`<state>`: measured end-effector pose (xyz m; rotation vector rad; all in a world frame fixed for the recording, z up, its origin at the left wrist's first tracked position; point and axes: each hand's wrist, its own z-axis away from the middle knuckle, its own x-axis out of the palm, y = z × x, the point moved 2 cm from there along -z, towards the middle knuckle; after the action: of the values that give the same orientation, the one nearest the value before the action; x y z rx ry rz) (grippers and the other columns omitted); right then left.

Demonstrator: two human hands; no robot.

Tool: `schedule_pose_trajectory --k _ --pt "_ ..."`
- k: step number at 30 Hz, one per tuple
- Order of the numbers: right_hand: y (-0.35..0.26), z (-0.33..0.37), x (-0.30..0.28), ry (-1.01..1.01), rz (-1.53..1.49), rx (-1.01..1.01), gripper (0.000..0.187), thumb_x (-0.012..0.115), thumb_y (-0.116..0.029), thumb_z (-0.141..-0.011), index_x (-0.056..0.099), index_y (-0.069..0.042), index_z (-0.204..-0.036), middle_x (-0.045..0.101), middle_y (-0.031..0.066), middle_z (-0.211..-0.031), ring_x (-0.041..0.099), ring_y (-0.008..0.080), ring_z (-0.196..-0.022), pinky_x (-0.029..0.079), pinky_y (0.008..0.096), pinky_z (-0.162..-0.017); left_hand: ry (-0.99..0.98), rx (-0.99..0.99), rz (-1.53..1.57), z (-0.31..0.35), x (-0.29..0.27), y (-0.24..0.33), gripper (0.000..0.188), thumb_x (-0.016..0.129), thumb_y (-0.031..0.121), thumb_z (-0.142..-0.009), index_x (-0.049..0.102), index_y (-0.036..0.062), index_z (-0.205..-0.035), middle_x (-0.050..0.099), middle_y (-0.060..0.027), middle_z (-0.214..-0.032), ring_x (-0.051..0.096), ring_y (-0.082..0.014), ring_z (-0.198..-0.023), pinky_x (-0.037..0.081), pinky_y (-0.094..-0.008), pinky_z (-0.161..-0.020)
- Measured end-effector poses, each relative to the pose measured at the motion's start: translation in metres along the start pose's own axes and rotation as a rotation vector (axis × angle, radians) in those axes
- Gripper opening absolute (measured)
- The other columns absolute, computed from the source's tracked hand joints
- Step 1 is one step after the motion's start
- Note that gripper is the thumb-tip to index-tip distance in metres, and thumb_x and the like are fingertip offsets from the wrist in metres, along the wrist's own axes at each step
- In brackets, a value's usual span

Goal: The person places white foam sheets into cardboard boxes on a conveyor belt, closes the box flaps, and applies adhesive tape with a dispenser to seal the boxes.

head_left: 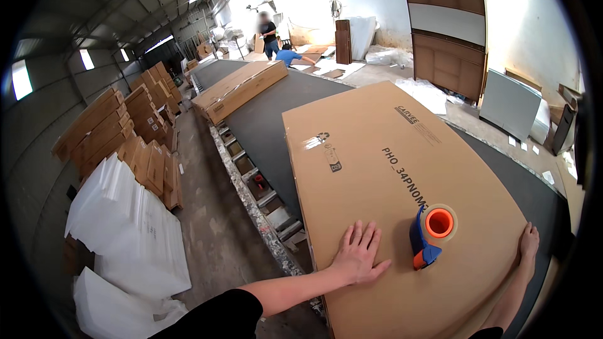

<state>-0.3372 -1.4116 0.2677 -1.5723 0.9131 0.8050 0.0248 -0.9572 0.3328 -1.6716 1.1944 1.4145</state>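
"So, in the head view, where is the large carton (370,194)?"

"It lies on the grey belt (267,129); its long axis seems to run away from the person. The left hand (362,257) rests flat upon it, gripping nothing."

"And the right hand (529,245)?"

"It is at the right edge; whether it grips, I cannot tell. The tape dispenser (428,250) stands between them, nearer to the left."

The left hand (359,260) lies flat, palm down, fingers pointing away and slightly apart, thumb stretched rightward; the bare left forearm (292,290) crosses the left edge of the belt (267,132). The right hand (529,245) is near the belt's right edge, fingers bent, the bare right forearm (510,298) slanting outward.
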Motion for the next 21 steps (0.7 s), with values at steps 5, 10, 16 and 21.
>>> schedule_pose_trajectory --k 5,10,16,21 --pt "0.012 0.062 -0.008 0.052 0.001 0.027 0.051 0.038 -0.044 -0.099 0.059 0.002 -0.098 0.061 0.024 -0.107 0.055 0.0426 -0.104 0.043 0.0485 -0.089 -0.005 0.057 0.043 0.022 -0.005 -0.041 0.088 0.048 0.065 -0.086 0.039 -0.0033 -0.14 0.031 -0.0239 -0.149 0.024 -0.0471 -0.139 0.013 -0.0529 -0.115" --pt "0.014 0.172 -0.033 0.107 0.061 0.053 0.05 0.038 -0.044 -0.099 0.059 0.0 -0.097 0.061 0.0227 -0.102 0.057 0.0419 -0.099 0.044 0.0515 -0.085 -0.06 0.163 0.039 0.039 -0.014 -0.095 0.09 0.045 0.069 -0.086 0.035 -0.0011 -0.143 0.033 -0.0208 -0.15 0.025 -0.042 -0.14 0.015 -0.0479 -0.117" --pt "-0.02 0.344 -0.055 0.189 0.066 0.071 0.046 0.038 -0.039 -0.099 0.058 0.002 -0.092 0.061 0.0238 -0.096 0.056 0.0431 -0.093 0.044 0.0516 -0.081 0.127 0.27 0.248 0.076 -0.023 -0.187 0.072 0.055 0.052 -0.089 0.043 -0.0024 -0.134 0.034 -0.0257 -0.147 0.03 -0.0438 -0.137 0.021 -0.0478 -0.116" --pt "-0.019 0.489 -0.07 0.305 0.103 0.141 0.044 0.039 -0.035 -0.099 0.056 0.004 -0.088 0.06 0.0264 -0.091 0.056 0.0449 -0.089 0.043 0.0527 -0.078 0.199 0.264 0.043 0.191 -0.045 -0.19 0.063 0.054 0.044 -0.091 0.044 -0.001 -0.135 0.028 -0.026 -0.15 0.034 -0.0472 -0.133 0.024 -0.0504 -0.114"
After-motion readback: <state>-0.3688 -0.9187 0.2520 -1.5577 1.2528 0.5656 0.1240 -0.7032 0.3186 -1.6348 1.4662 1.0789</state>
